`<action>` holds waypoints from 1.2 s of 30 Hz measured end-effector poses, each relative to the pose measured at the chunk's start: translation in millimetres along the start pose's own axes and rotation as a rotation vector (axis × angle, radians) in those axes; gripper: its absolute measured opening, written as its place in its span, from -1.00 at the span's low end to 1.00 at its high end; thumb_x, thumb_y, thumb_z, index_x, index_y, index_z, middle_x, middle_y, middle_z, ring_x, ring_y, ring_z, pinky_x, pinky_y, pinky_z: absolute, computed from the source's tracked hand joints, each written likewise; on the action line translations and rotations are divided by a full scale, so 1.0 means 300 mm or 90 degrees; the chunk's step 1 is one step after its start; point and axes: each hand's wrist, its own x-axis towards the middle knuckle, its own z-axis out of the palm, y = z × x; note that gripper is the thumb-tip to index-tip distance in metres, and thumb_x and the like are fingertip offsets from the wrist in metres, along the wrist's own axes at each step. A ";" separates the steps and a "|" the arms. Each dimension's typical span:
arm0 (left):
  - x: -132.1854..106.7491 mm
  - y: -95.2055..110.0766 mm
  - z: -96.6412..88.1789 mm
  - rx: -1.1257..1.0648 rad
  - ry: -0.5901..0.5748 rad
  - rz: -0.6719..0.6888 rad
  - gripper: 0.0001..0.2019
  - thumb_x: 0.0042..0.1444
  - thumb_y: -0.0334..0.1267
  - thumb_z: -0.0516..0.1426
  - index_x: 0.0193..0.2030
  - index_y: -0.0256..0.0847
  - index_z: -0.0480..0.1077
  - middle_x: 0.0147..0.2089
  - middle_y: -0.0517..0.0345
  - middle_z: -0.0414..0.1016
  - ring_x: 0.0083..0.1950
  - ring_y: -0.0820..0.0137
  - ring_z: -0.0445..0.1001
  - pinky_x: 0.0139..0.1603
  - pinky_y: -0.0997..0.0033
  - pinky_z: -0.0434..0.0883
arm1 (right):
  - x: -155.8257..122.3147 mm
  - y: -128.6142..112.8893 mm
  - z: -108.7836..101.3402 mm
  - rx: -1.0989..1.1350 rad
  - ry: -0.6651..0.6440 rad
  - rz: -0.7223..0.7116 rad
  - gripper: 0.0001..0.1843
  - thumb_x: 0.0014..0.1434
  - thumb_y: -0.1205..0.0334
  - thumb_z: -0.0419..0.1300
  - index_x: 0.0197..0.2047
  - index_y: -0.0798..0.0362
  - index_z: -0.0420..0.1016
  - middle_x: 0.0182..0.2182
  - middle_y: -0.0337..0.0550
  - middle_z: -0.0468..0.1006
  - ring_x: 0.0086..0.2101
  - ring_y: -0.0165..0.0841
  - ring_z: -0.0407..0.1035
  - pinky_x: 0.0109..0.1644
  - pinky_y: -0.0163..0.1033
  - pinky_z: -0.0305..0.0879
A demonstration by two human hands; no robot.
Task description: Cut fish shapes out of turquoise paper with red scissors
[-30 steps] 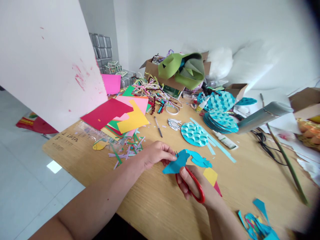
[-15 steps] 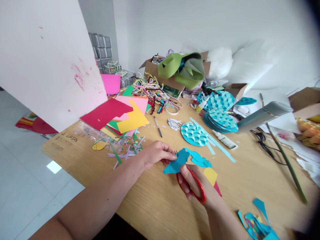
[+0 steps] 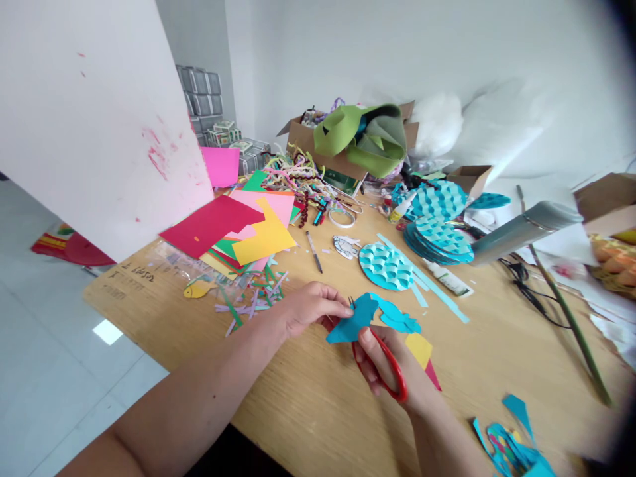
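Observation:
Near the middle of the table, my left hand (image 3: 318, 309) pinches a piece of blue paper (image 3: 352, 323) between thumb and fingers. My right hand (image 3: 380, 358) is closed around the red handles of a pair of scissors (image 3: 400, 384). The blades lie at the paper, mostly hidden behind it, with dark tips showing close to my left fingertips. Just beyond the held paper rest several blue paper cutouts (image 3: 397, 318). Beside my right wrist is a yellow paper scrap (image 3: 419, 347). A round blue disc with curled paper scales (image 3: 385, 267) lies farther back.
Coloured paper sheets (image 3: 213, 225) and thin paper strips (image 3: 253, 298) spread at left, near a pen (image 3: 314, 252). At right are a glue bottle (image 3: 450, 278), stacked scaled discs (image 3: 440, 238), a grey flask (image 3: 527, 232) and a long stick (image 3: 571, 324). Blue scraps (image 3: 517, 444) lie front right.
The blue paper and the scissors have shifted very slightly, with the paper tilting a little. Both hands keep their holds, and the table items stay where they were.

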 end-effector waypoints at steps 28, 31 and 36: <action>0.005 -0.002 -0.012 0.027 -0.005 -0.005 -0.73 -0.33 -0.23 0.33 -0.50 -0.28 0.39 -0.53 0.26 0.40 -0.51 0.53 0.32 -0.41 0.46 0.22 | 0.006 0.025 0.001 0.023 -0.011 -0.009 -0.31 0.12 -0.46 -0.06 -0.56 0.04 0.22 -0.80 -0.34 0.25 -0.80 -0.53 0.13 -0.66 -0.39 0.00; 0.007 0.001 -0.012 0.032 0.018 -0.009 -0.76 -0.34 -0.24 0.31 -0.52 -0.27 0.40 -0.57 0.29 0.39 -0.55 0.56 0.28 -0.45 0.49 0.18 | 0.001 0.018 -0.001 0.016 -0.010 0.004 -0.31 0.10 -0.48 -0.06 -0.57 0.03 0.21 -0.79 -0.35 0.24 -0.80 -0.53 0.13 -0.66 -0.38 -0.01; 0.007 0.008 -0.013 0.027 0.018 0.009 -0.79 -0.37 -0.27 0.31 -0.53 -0.28 0.43 -0.56 0.26 0.42 -0.52 0.54 0.31 -0.45 0.50 0.18 | -0.010 -0.009 0.001 -0.012 0.013 0.001 -0.30 0.10 -0.48 -0.08 -0.60 0.01 0.22 -0.81 -0.33 0.26 -0.78 -0.48 0.17 -0.64 -0.35 0.06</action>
